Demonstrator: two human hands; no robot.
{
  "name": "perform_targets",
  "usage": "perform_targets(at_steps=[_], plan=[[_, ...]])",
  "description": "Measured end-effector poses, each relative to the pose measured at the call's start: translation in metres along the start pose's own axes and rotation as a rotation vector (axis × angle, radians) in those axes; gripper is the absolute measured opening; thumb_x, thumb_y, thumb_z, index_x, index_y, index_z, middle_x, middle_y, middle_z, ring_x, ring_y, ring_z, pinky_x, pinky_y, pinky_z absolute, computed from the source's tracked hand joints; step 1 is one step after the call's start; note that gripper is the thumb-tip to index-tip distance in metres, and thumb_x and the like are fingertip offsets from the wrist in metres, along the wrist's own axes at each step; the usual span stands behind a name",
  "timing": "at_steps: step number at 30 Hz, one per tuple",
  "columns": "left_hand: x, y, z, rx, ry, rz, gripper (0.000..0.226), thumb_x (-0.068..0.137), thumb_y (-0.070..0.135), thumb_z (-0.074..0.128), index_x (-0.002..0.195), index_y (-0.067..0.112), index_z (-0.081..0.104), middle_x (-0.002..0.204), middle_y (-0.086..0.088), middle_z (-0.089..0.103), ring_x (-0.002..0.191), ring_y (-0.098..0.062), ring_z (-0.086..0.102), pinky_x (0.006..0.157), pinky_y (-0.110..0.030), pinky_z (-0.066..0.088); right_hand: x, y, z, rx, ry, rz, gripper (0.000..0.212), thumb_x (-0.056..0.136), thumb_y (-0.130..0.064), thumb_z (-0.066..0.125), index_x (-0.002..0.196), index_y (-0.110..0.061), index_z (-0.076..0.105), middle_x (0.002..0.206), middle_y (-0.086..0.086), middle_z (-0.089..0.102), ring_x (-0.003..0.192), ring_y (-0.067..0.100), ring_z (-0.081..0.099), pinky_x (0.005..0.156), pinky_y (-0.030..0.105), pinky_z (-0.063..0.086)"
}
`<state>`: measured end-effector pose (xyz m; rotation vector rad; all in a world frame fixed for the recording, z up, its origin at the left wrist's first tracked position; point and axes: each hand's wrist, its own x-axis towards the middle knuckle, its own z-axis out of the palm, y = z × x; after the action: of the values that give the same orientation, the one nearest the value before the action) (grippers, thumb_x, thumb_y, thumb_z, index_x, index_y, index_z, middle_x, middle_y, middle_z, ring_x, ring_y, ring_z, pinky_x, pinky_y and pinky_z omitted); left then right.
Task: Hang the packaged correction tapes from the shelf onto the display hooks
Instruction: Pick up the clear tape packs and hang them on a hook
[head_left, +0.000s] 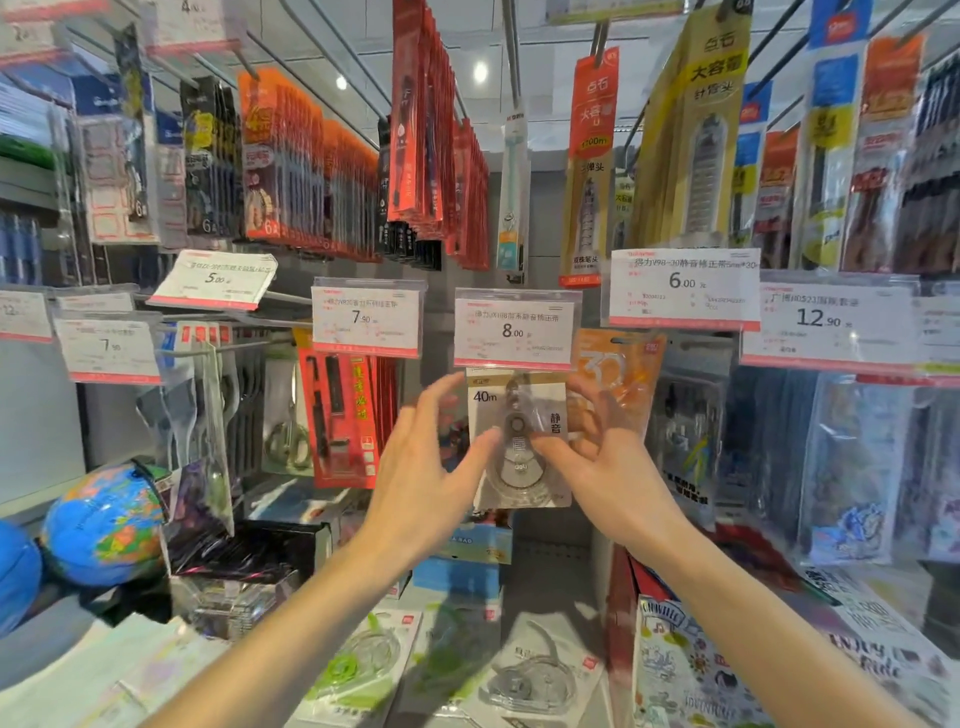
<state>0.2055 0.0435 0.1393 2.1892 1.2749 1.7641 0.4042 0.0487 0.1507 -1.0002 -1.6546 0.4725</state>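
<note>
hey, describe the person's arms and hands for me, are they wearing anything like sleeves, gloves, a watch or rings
Both forearms are bare as far as the picture shows: no sleeves, and no gloves on the left hand or the right hand. No watch, bracelet or ring is visible on either wrist or on the fingers, though the fingertips are motion-blurred, so small details there cannot be made out.

Correction tape pack (519, 441) hangs below the 8.00 price tag (517, 328), between left hand (423, 478) and right hand (608, 457). Another pack (618, 374) hangs just right, partly behind. More packs (540, 675) lie on the near shelf (550, 582). Globe (104, 525) sits far left.
</note>
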Motion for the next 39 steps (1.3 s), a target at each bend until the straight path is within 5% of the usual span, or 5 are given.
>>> perform_targets(at_steps=[12, 16, 25, 32, 39], plan=[[0.024, -0.021, 0.033, -0.198, -0.104, -0.105, 0.075, 0.095, 0.036, 0.069, 0.149, 0.057, 0.021, 0.152, 0.031, 0.034, 0.14, -0.004, 0.042, 0.104, -0.021, 0.039, -0.011, 0.017, -0.052, -0.183, 0.472, -0.009, 0.04, 0.09, -0.046, 0.072, 0.124, -0.043, 0.05, 0.107, -0.016, 0.063, 0.085, 0.0, 0.066, 0.071, 0.03, 0.055], [0.033, -0.029, 0.038, -0.222, -0.142, -0.167, 0.076, 0.094, 0.05, 0.067, 0.154, 0.05, 0.021, 0.159, 0.011, 0.043, 0.143, -0.017, 0.046, 0.115, -0.049, 0.042, 0.006, 0.035, -0.051, -0.126, 0.315, 0.137, 0.074, 0.087, -0.045, 0.079, 0.147, -0.036, 0.036, 0.118, -0.018, 0.064, 0.104, 0.001, 0.065, 0.09, 0.031, 0.055], [0.039, -0.03, 0.049, -0.277, -0.145, -0.197, 0.071, 0.097, 0.05, 0.062, 0.153, 0.052, 0.019, 0.164, 0.018, 0.028, 0.136, 0.0, 0.032, 0.105, -0.03, 0.029, 0.017, 0.04, -0.057, -0.15, 0.248, 0.173, 0.056, 0.092, -0.051, 0.069, 0.139, -0.025, 0.052, 0.097, -0.03, 0.06, 0.093, -0.002, 0.066, 0.068, 0.011, 0.044], [0.025, -0.018, 0.026, -0.305, -0.033, -0.213, 0.055, 0.097, 0.036, 0.067, 0.145, 0.047, 0.041, 0.138, 0.016, 0.056, 0.107, 0.016, 0.056, 0.082, -0.003, 0.039, -0.012, 0.03, -0.072, -0.087, 0.276, 0.195, 0.04, 0.095, -0.038, 0.072, 0.131, -0.029, 0.057, 0.107, -0.024, 0.066, 0.079, -0.022, 0.064, 0.057, 0.002, 0.048], [-0.023, 0.02, -0.008, -0.406, 0.09, -0.231, 0.015, 0.097, 0.023, 0.069, 0.109, 0.033, 0.067, 0.105, 0.01, 0.072, 0.099, -0.01, 0.071, 0.08, -0.027, 0.058, -0.068, 0.004, -0.083, -0.03, 0.339, 0.137, 0.016, 0.096, -0.04, 0.069, 0.112, -0.036, 0.067, 0.101, -0.015, 0.077, 0.092, -0.002, 0.073, 0.084, 0.025, 0.058]])
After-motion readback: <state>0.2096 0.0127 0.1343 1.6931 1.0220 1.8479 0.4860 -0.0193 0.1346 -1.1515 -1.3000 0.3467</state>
